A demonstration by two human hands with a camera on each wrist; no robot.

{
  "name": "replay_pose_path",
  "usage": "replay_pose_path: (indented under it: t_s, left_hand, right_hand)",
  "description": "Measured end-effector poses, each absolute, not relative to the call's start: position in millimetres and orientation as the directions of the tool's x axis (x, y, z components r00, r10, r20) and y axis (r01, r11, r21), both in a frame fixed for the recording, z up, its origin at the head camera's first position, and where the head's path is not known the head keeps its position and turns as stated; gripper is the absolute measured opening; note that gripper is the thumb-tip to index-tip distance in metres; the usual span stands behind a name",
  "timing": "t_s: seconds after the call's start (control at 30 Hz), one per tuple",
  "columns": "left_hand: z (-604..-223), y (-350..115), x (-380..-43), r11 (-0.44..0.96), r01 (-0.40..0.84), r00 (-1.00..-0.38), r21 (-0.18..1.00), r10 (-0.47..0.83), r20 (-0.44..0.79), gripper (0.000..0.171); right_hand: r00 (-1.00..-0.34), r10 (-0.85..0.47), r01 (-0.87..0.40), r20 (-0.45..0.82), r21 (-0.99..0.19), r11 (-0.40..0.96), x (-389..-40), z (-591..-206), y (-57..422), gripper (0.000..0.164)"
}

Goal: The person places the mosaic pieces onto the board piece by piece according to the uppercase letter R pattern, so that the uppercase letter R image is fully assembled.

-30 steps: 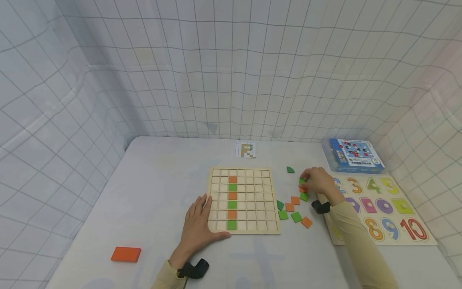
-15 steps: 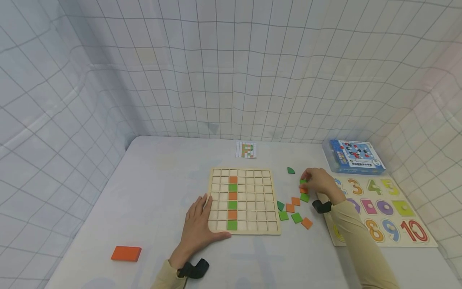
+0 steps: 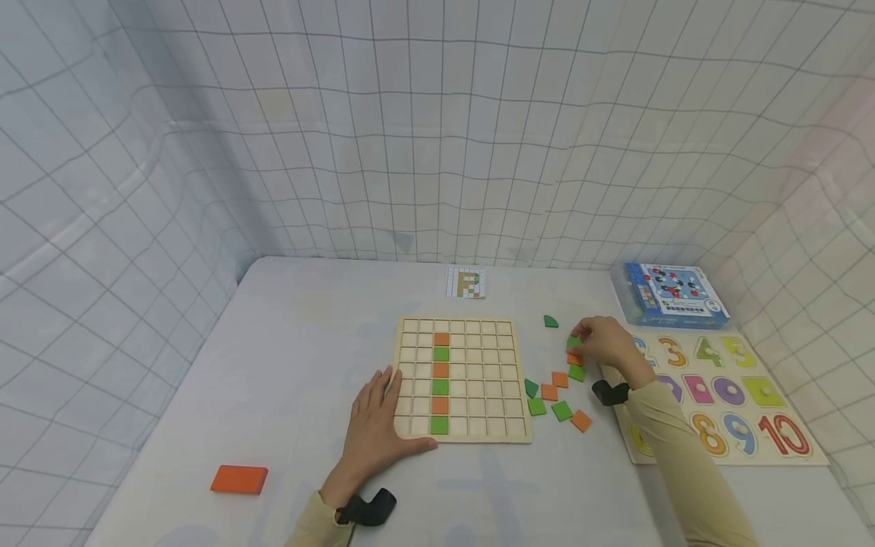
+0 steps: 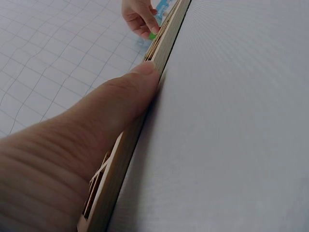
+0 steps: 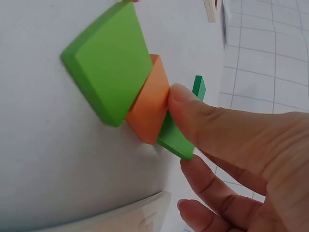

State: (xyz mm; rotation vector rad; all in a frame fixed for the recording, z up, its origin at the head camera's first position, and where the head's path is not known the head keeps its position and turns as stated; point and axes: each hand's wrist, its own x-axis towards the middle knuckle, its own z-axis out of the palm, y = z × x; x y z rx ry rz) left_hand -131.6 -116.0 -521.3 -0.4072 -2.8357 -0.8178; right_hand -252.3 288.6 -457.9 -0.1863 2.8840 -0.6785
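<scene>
A wooden grid board (image 3: pixel 485 439) lies in the middle of the table in the head view, with one column of alternating orange and green square tiles. My left hand (image 3: pixel 374 429) rests at the board's lower left corner, fingers straight along the left side and thumb (image 4: pixel 130 89) against the front edge. To the right of the board, my right hand (image 3: pixel 607 346) pinches a green square tile (image 5: pixel 175 139) between thumb and fingertips. An orange tile (image 5: pixel 148 106) touches that one, and another green tile (image 5: pixel 111 63) lies against the orange.
Several loose tiles, among them an orange one (image 3: pixel 581 421), lie right of the board. A number puzzle board (image 3: pixel 707 450) and a blue box (image 3: pixel 677 292) stand farther right. Behind the board is a pattern card (image 3: pixel 466 282); an orange block (image 3: pixel 239 479) lies front left.
</scene>
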Motion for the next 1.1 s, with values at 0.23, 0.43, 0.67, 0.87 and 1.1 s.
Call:
replay_pose_path:
  t_s: [0.23,0.43,0.67,0.87,1.1]
  left_hand:
    - [-521,-116,-132,0.812,0.297,-0.953,0.503,0.216,0.214,0.121]
    - [-520,-115,-132,0.811,0.283,-0.958,0.511,0.215,0.189,0.122]
    - [-519,-116,-132,0.812,0.289,-0.956,0.508,0.214,0.201,0.122]
    - [-520,-116,-132,0.809,0.282,-0.959,0.516,0.215,0.187,0.122]
    - [-520,-116,-132,0.808,0.287,-0.957,0.514,0.216,0.195,0.122]
  right_hand:
    - [-0.983,-0.166,-0.109,-0.084,-0.462,0.88,-248,-458,290,0.017]
    - [-0.983,-0.17,-0.117,-0.072,-0.468,0.876,-242,-454,287,0.012]
    - [-0.984,-0.176,-0.16,0.008,-0.461,0.873,-238,-449,270,0.014]
    - [-0.98,-0.191,-0.197,0.061,-0.468,0.862,-241,-448,244,0.018]
    - [-0.951,-0.266,-0.31,0.16,-0.489,0.815,-246,-451,213,0.02]
